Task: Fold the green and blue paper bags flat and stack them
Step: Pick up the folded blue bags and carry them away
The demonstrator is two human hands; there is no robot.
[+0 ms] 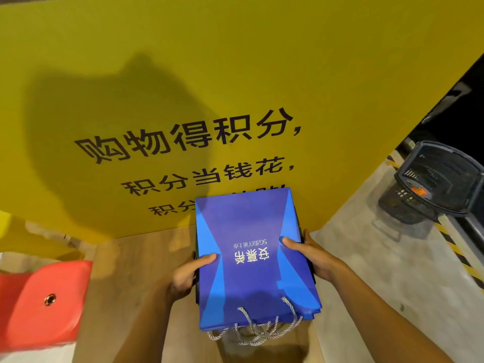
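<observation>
A flattened blue paper bag (251,258) with white lettering and twisted white cord handles (258,328) lies on top of a stack held between both hands above a wooden surface. More flat bags show only as thin dark and blue edges beneath it; no green bag can be made out. My left hand (190,275) grips the stack's left edge, thumb on top of the blue bag. Gripping the right edge is my right hand (310,254), its thumb also lying on the top face.
A big yellow board with black characters (183,142) stands upright right behind the bags. A red box or bag with a metal eyelet (43,301) lies at the left. A dark stool-like object (434,179) stands on the concrete floor at the right, near yellow-black striped tape.
</observation>
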